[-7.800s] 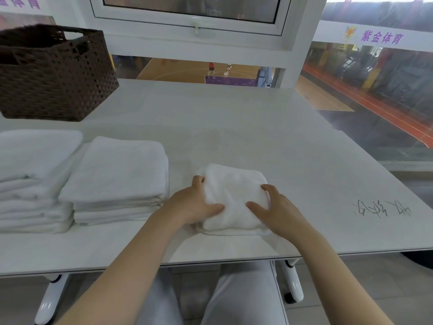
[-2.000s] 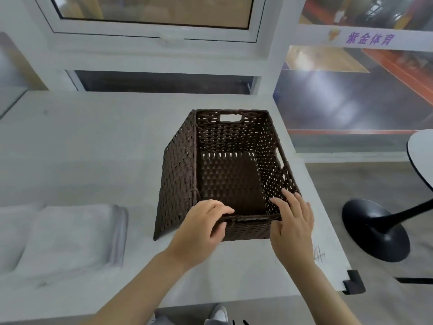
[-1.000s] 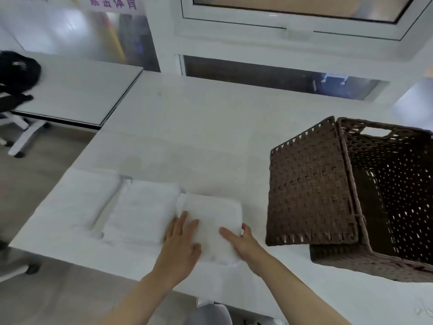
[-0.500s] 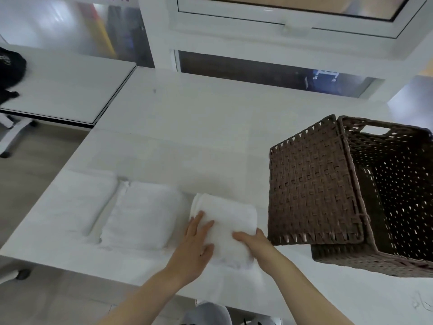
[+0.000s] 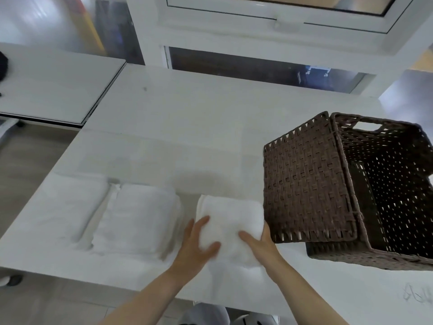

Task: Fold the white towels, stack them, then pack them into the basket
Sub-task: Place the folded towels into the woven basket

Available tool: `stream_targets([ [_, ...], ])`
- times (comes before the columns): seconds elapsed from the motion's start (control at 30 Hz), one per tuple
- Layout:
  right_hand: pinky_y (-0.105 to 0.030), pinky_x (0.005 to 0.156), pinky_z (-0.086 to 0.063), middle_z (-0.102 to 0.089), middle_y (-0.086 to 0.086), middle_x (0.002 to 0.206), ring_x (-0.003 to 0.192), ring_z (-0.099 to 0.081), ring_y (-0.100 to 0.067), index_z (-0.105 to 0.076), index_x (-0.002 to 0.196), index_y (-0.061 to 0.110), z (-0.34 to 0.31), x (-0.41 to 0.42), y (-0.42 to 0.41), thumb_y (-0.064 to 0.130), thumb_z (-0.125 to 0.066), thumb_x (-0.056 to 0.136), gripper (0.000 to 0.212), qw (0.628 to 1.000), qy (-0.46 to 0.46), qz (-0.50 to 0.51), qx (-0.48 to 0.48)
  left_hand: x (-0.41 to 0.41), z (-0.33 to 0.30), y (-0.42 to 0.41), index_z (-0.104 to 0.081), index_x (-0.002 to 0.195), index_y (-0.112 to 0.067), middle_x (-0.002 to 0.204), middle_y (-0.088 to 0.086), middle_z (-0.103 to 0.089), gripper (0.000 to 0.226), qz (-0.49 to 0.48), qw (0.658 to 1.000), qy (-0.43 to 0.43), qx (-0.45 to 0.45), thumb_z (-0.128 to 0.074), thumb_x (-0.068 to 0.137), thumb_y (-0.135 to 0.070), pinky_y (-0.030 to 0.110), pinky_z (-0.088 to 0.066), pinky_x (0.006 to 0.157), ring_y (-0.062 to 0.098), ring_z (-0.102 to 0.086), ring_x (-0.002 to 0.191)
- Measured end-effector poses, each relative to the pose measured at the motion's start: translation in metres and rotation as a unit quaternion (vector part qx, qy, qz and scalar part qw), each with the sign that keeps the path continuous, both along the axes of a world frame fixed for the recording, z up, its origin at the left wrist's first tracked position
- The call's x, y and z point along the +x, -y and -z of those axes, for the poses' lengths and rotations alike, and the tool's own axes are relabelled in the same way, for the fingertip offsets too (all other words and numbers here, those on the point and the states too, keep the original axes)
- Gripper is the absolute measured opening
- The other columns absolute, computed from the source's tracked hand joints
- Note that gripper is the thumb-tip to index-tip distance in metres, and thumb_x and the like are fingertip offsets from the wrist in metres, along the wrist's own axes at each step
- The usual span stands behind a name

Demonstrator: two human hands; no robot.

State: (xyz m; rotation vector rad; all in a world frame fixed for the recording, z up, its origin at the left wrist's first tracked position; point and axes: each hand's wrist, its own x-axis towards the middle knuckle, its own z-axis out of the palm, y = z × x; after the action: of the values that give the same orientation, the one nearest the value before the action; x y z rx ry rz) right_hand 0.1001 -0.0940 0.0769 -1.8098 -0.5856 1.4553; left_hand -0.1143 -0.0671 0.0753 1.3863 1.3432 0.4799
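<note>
both hands grip a plush folded towel beside woven basket.

Basket wall beside held towel

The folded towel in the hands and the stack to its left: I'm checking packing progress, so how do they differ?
The folded towel is gripped at its sides by the left hand and right hand; the towel stack lies untouched. The folded towel sits close beside the basket; the towel stack is farther left. The folded towel looks narrower than the towel stack. Both are white, folded and outside the basket.
</note>
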Motion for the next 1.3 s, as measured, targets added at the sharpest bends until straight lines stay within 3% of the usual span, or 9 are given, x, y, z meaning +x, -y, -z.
stream_targets([
  [0.13,-0.027,0.088,-0.052,-0.054,0.012,0.126,0.111,-0.057,-0.009,-0.029,0.139,0.04,-0.004,-0.003,0.008,0.032,-0.077,0.084,0.073,0.999,0.03,-0.03,0.031,-0.001,0.004,-0.004,-0.025,0.136,-0.049,0.144,-0.008,-0.031,0.079,0.026,1.0,0.008,-0.002,-0.077,0.077,-0.051,0.017,-0.042,0.097,0.002,-0.043,0.124],
  [0.23,-0.029,0.1,-0.044,-0.043,0.006,0.142,0.127,-0.047,-0.013,-0.022,0.148,0.038,-0.003,-0.01,0.012,0.042,-0.071,0.085,0.08,0.985,0.145,-0.062,0.064,-0.006,0.011,-0.009,-0.024,0.134,-0.052,0.145,-0.011,-0.036,0.091,0.046,0.999,0.022,-0.008,-0.071,0.061,-0.077,0.027,-0.046,0.103,0.003,-0.045,0.127],
  [0.37,-0.033,0.106,-0.04,-0.007,0.003,0.163,0.144,-0.026,-0.018,-0.006,0.156,0.034,-0.015,-0.023,0.017,0.043,-0.057,0.095,0.08,0.948,0.293,-0.088,0.088,-0.008,0.012,-0.012,-0.025,0.134,-0.05,0.142,-0.011,-0.039,0.088,0.055,0.997,0.046,-0.025,-0.075,0.064,-0.069,0.027,-0.05,0.099,0.007,-0.049,0.126],
  [0.5,-0.029,0.117,-0.029,0.007,0.007,0.164,0.151,-0.005,-0.01,-0.03,0.149,0.042,-0.016,-0.019,0.021,0.039,-0.052,0.098,0.056,0.9,0.377,-0.156,0.156,-0.007,0.009,-0.013,-0.031,0.135,-0.044,0.138,-0.012,-0.041,0.074,0.032,0.997,0.066,-0.039,-0.075,0.076,-0.054,0.02,-0.052,0.09,0.008,-0.051,0.122],
  [0.57,-0.024,0.119,-0.023,0.0,0.009,0.163,0.15,-0.003,-0.002,-0.048,0.133,0.051,-0.013,-0.019,0.022,0.033,-0.05,0.101,0.037,0.912,0.334,-0.166,0.169,-0.007,0.008,-0.015,-0.036,0.133,-0.043,0.137,-0.014,-0.043,0.053,0.027,0.995,0.082,-0.051,-0.066,0.089,-0.046,0.019,-0.049,0.093,0.007,-0.051,0.123],
  [0.73,-0.001,0.089,-0.04,-0.049,0.012,0.136,0.122,-0.047,0.005,-0.068,0.102,0.056,-0.018,-0.015,0.012,0.021,-0.057,0.099,0.037,0.986,0.124,-0.043,0.104,-0.008,0.008,-0.014,-0.04,0.13,-0.041,0.136,-0.014,-0.046,0.041,0.024,0.991,0.114,-0.062,-0.055,0.092,-0.045,0.025,-0.046,0.1,0.006,-0.05,0.123],
  [0.93,-0.025,0.108,-0.04,-0.054,0.022,0.133,0.121,-0.049,0.009,-0.068,0.114,0.048,-0.021,0.006,0.013,0.035,-0.062,0.095,0.024,0.994,0.037,-0.08,0.069,-0.007,0.013,-0.015,-0.043,0.131,-0.038,0.137,-0.009,-0.046,0.063,0.018,0.989,0.132,-0.061,-0.071,0.076,-0.053,0.023,-0.047,0.097,0.007,-0.052,0.123],
  [1.13,-0.011,0.096,-0.043,-0.053,0.016,0.134,0.12,-0.048,0.011,-0.069,0.115,0.044,-0.015,-0.002,0.015,0.03,-0.063,0.095,0.026,0.995,0.032,-0.032,0.093,-0.008,0.014,-0.02,-0.046,0.125,-0.052,0.14,-0.015,-0.041,0.068,0.027,0.989,0.133,-0.066,-0.073,0.067,-0.072,0.034,-0.044,0.107,0.007,-0.046,0.129],
  [1.3,-0.032,0.102,-0.048,-0.058,0.015,0.129,0.12,-0.054,-0.005,-0.068,0.112,0.04,-0.003,-0.014,0.024,0.022,-0.071,0.089,0.029,0.99,0.037,0.085,0.109,-0.003,0.006,-0.012,-0.056,0.125,-0.037,0.142,-0.013,-0.039,0.033,-0.047,0.979,0.174,-0.093,-0.065,0.094,-0.03,0.009,-0.046,0.086,-0.01,-0.049,0.117],
])
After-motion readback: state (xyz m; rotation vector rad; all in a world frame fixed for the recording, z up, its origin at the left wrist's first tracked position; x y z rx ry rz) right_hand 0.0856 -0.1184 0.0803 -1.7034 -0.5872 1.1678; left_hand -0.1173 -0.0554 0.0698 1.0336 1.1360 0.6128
